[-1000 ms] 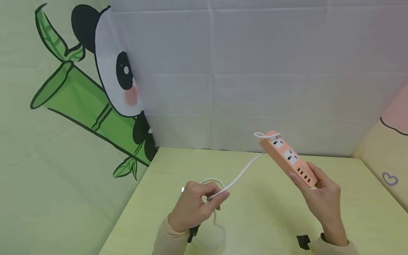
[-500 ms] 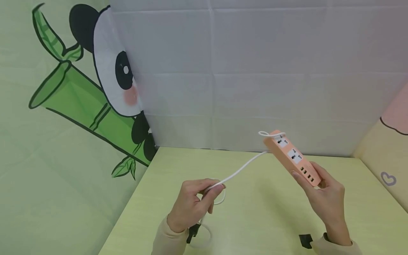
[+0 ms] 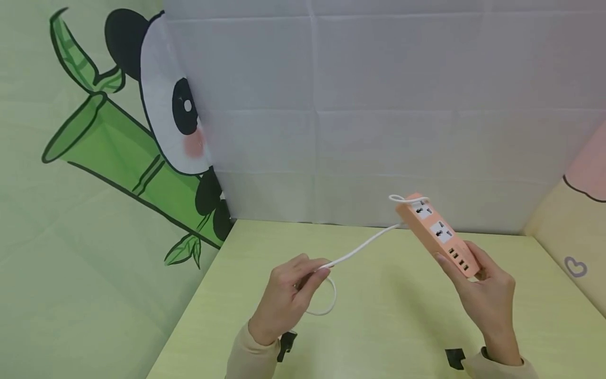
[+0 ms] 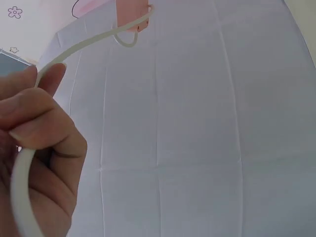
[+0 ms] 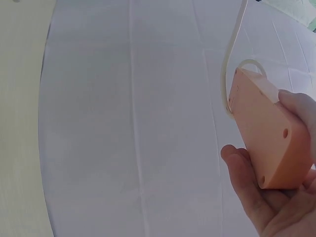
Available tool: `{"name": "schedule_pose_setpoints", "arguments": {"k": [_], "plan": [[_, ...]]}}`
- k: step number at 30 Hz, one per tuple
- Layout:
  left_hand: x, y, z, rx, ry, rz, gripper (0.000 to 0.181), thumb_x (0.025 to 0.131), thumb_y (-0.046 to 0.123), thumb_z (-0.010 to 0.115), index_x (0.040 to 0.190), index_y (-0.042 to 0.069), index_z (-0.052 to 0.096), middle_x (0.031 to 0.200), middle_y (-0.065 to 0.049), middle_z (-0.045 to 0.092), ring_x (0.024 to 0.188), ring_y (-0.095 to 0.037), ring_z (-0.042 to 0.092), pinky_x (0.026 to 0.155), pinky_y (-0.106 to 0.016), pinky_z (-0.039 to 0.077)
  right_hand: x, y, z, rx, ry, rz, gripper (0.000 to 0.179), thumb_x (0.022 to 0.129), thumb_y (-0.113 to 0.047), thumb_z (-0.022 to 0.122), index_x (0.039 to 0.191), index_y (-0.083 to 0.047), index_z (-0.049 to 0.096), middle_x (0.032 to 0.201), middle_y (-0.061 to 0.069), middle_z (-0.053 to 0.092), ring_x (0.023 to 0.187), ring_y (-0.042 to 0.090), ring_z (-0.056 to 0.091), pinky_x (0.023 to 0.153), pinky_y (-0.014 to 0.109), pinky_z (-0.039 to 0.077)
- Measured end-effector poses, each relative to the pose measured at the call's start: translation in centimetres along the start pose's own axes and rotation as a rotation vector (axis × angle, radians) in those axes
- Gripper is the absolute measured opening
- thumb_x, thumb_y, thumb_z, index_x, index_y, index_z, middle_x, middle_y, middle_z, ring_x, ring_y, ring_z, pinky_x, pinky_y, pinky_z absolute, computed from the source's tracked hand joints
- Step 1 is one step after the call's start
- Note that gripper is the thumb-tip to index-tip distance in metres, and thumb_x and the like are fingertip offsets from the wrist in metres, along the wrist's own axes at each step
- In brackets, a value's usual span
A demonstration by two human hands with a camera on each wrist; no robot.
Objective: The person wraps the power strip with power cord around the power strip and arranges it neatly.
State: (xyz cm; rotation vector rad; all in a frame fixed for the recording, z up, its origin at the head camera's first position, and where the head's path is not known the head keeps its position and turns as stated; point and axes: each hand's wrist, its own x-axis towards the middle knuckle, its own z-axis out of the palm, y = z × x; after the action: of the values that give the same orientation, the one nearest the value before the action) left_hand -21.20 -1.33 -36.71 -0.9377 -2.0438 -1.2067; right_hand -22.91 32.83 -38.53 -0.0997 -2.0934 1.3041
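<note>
An orange power strip with white sockets and several USB ports is held tilted above the table, its lower end gripped by my right hand. The right wrist view shows the strip's underside between thumb and fingers. From its upper end a white cord runs down to my left hand, which pinches it between thumb and fingers. A small loop of cord lies across the strip's top end. More cord hangs in a curve below the left hand; where it ends is hidden.
The pale yellow-green table lies below both hands. Behind it hangs a grey-white cloth backdrop. A panda-and-bamboo cloth covers the left side. Black pieces show at both wrists.
The power strip and right hand have shifted slightly right. My left hand has risen a little along the cord, and the hanging cord below it has changed shape.
</note>
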Motion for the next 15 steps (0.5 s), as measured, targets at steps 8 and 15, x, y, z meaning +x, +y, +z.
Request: {"name": "schedule_pose_setpoints", "arguments": {"k": [8, 15], "plan": [[-0.09, -0.13, -0.13, 0.103, 0.018, -0.133, 0.012, 0.101, 0.013, 0.064, 0.107, 0.007, 0.073, 0.07, 0.006, 0.052, 0.058, 0.002, 0.036, 0.048, -0.013, 0.034, -0.06, 0.14, 0.0, -0.003, 0.037, -0.04, 0.054, 0.076, -0.005, 0.089, 0.126, -0.008, 0.071, 0.095, -0.034, 0.062, 0.071, -0.012, 0.061, 0.057, 0.006, 0.045], [-0.23, -0.07, -0.27, 0.267, 0.049, -0.196, 0.011, 0.097, 0.02, 0.071, 0.099, 0.009, 0.074, 0.064, 0.011, 0.054, 0.052, 0.005, 0.035, 0.046, -0.012, 0.032, -0.3, -0.25, -0.02, -0.02, 0.051, -0.047, 0.051, 0.077, -0.01, 0.089, 0.124, -0.008, 0.072, 0.094, -0.035, 0.061, 0.071, -0.013, 0.061, 0.055, 0.008, 0.045]]}}
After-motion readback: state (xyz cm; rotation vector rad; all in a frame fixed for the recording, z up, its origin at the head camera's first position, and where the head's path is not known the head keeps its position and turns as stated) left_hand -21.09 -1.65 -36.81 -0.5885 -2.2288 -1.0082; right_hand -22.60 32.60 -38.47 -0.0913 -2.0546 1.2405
